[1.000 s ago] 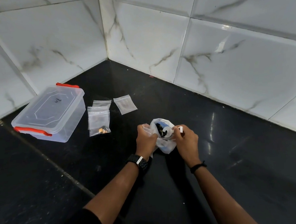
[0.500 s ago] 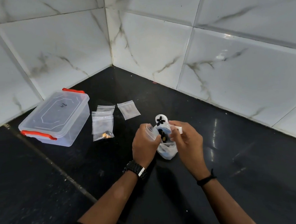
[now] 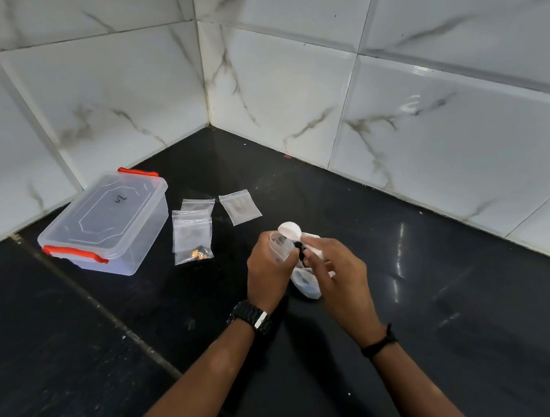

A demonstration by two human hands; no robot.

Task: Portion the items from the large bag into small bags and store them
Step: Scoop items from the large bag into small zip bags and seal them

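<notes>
My left hand (image 3: 267,274) grips a small clear bag (image 3: 279,247) by its mouth, just above the black counter. My right hand (image 3: 338,275) pinches the handle of a white plastic spoon (image 3: 290,230), whose bowl is tipped over the small bag. A few small dark items (image 3: 299,249) hang between the spoon and the small bag. The large white bag (image 3: 306,286) lies on the counter under both hands, partly hidden by them.
A clear lidded container (image 3: 105,223) with red clips stands at the left. Beside it lie three small zip bags: one holding orange-brown bits (image 3: 192,237), one behind it (image 3: 198,203) and one further right (image 3: 240,207). White tiled walls (image 3: 275,87) meet in a corner behind.
The spoon has come up out of the large bag with dark items and is now tipped over the small bag in my left hand.
</notes>
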